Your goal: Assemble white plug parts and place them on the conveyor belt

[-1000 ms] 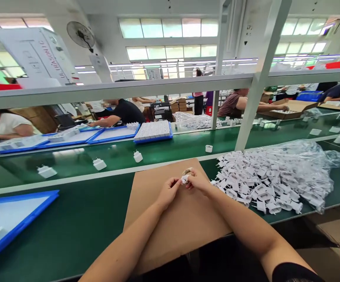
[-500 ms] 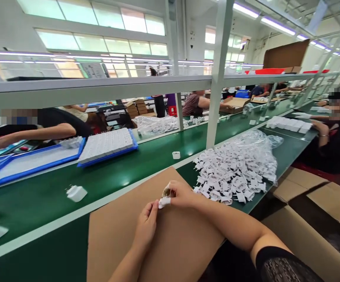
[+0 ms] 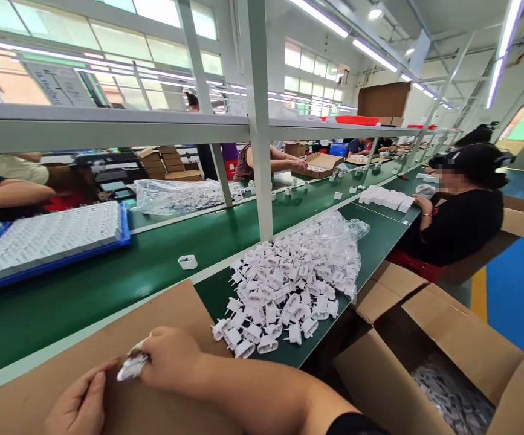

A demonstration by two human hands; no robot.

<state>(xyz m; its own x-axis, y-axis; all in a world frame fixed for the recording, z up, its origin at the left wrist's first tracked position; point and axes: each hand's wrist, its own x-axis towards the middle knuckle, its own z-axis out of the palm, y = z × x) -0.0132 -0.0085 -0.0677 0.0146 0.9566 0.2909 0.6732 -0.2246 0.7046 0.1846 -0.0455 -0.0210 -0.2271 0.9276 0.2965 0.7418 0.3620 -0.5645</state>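
Note:
Low in the head view, my right hand (image 3: 171, 357) is closed, thumb and fingers together at a white, cloth-like piece (image 3: 132, 367). Whether this piece is held or worn over the fingertips, I cannot tell. Just left of it, my left hand (image 3: 80, 402) has its thumb and forefinger pressed together, their tips close to the piece; anything between them is hidden. Both hands are over a brown cardboard sheet (image 3: 171, 308). A large heap of white plastic plug housings with pins (image 3: 284, 284) lies beyond my right forearm, partly under a clear plastic bag (image 3: 334, 232).
One white housing (image 3: 188, 261) sits on the green conveyor belt (image 3: 153, 248). A steel post (image 3: 259, 121) rises behind the heap. White parts fill a blue tray (image 3: 126, 232) at left. An open carton (image 3: 465, 338) holds bagged parts at lower right. A co-worker (image 3: 465, 205) sits at right.
My view has turned right, so the hands and cardboard appear further left and lower. The white piece stays at my right fingertips; the left fingertips look slightly further from it.

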